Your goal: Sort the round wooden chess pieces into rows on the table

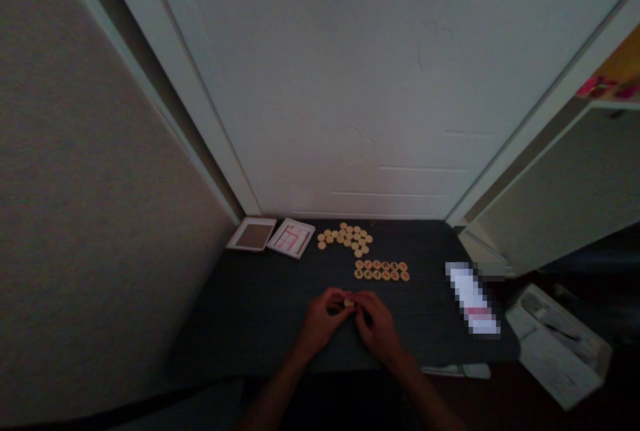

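My left hand (321, 319) and my right hand (377, 325) meet over the front middle of the dark table, both pinching one small round wooden xiangqi piece (349, 302). Its held edges are hidden by my fingertips. Just beyond, to the right, two neat rows of face-up xiangqi pieces (377, 275) show red and black characters. Farther back lies a loose cluster of xiangqi pieces (347, 242) with plain sides up.
At the table's back left sit an open shallow box (255, 235) and a white lid-like panel (293, 237) with red markings. A blurred-out bright flat object (473, 297) lies on the right. Beside the table (240, 311) stands a whitish box (560, 344); a white door (320, 84) rises behind.
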Action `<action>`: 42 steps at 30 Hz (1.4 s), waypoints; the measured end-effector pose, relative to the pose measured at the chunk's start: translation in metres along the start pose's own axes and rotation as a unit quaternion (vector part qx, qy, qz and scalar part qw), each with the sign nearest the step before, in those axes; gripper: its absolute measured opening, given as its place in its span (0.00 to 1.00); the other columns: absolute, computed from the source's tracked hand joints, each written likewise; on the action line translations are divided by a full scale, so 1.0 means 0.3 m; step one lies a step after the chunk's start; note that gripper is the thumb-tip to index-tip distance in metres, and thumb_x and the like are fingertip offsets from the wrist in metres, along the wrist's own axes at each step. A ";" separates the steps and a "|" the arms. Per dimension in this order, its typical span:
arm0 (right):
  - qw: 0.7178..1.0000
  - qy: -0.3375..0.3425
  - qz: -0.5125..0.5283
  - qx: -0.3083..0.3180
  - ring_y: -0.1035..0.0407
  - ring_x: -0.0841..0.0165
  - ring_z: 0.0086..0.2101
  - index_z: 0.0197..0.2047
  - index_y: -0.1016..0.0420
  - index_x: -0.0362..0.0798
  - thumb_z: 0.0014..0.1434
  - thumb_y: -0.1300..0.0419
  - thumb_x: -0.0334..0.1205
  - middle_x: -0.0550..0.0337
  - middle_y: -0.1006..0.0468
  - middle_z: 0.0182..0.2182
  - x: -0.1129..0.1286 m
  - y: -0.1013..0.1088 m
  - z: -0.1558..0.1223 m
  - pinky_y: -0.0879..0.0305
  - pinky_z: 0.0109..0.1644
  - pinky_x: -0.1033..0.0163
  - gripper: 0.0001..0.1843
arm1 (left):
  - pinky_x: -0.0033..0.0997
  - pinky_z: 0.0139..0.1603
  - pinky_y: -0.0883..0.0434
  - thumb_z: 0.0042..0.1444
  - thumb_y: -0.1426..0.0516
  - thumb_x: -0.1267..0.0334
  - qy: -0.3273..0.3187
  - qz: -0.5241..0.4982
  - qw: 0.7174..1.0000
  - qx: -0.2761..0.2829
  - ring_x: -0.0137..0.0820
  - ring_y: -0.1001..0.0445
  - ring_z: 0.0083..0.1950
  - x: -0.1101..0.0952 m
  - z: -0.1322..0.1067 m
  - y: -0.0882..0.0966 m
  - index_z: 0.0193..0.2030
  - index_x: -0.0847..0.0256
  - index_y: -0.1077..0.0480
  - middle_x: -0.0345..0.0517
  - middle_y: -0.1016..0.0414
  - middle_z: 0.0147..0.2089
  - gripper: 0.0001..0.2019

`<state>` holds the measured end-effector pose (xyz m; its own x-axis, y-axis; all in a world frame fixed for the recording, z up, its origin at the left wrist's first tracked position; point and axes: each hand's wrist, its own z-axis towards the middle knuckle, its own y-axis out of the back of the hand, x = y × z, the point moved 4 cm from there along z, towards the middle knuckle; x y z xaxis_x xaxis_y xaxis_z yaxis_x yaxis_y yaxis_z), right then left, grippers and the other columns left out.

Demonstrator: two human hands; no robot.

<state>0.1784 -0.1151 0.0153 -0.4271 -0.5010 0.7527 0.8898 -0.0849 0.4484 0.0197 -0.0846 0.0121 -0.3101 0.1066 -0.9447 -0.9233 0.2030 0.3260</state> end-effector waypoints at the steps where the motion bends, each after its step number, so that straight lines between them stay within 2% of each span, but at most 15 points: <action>1: 1.000 0.003 0.000 0.001 0.25 0.61 0.47 0.56 0.25 0.56 0.64 0.46 0.27 0.53 0.22 0.47 0.001 0.001 0.001 0.25 0.54 0.54 0.21 | 0.37 0.46 0.20 0.56 0.36 0.57 0.001 0.002 1.000 -0.002 0.35 0.17 0.43 -0.001 -0.002 -0.001 0.44 0.57 0.27 0.45 0.16 0.44 0.11; 10: 1.000 -0.003 -0.006 0.029 0.24 0.62 0.46 0.54 0.22 0.56 0.62 0.46 0.26 0.57 0.18 0.46 -0.016 -0.005 0.006 0.26 0.53 0.55 0.22 | 0.33 0.40 0.22 0.56 0.36 0.57 -0.017 0.006 0.999 -0.040 0.34 0.18 0.40 0.007 -0.009 0.008 0.46 0.56 0.27 0.44 0.16 0.44 0.13; 16: 0.999 -0.021 0.014 0.026 0.23 0.63 0.46 0.52 0.21 0.56 0.62 0.46 0.26 0.58 0.17 0.45 -0.017 -0.004 0.010 0.26 0.52 0.56 0.21 | 0.35 0.46 0.21 0.57 0.37 0.59 -0.040 0.007 0.999 -0.023 0.34 0.18 0.42 -0.001 -0.014 0.007 0.45 0.56 0.25 0.45 0.17 0.50 0.10; 25: 0.998 -0.053 0.036 0.014 0.23 0.63 0.43 0.47 0.20 0.53 0.63 0.46 0.29 0.57 0.17 0.42 -0.017 0.009 0.016 0.27 0.51 0.58 0.17 | 0.36 0.50 0.21 0.58 0.37 0.63 -0.059 0.020 0.998 -0.017 0.33 0.18 0.43 0.012 -0.013 0.000 0.53 0.55 0.25 0.44 0.17 0.49 0.15; 31: 0.996 -0.075 0.047 0.007 0.23 0.64 0.43 0.41 0.20 0.52 0.63 0.46 0.30 0.57 0.17 0.40 -0.014 0.014 0.020 0.29 0.51 0.59 0.13 | 0.35 0.50 0.22 0.59 0.38 0.63 -0.081 0.044 0.995 -0.031 0.34 0.18 0.43 0.025 -0.012 -0.003 0.51 0.56 0.24 0.44 0.17 0.46 0.13; 38: 0.995 -0.080 0.059 0.007 0.23 0.64 0.44 0.46 0.20 0.53 0.64 0.45 0.30 0.57 0.17 0.43 -0.013 0.016 0.020 0.29 0.53 0.59 0.15 | 0.34 0.48 0.22 0.63 0.39 0.60 -0.120 0.071 0.990 -0.021 0.34 0.19 0.43 0.002 -0.011 -0.001 0.55 0.54 0.24 0.45 0.18 0.45 0.14; 42: 0.995 -0.087 0.046 -0.002 0.23 0.64 0.45 0.50 0.21 0.53 0.64 0.45 0.30 0.58 0.17 0.45 -0.016 0.014 0.017 0.29 0.53 0.59 0.16 | 0.36 0.53 0.24 0.66 0.42 0.59 -0.119 0.091 0.989 -0.007 0.36 0.20 0.49 0.000 -0.014 -0.001 0.59 0.52 0.26 0.46 0.19 0.50 0.16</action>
<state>0.1834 -0.1086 0.0162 -0.3645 -0.3507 0.8627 0.9271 -0.0494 0.3716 0.0190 -0.0888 0.0118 -0.4103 0.3661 -0.8352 -0.8609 0.1467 0.4872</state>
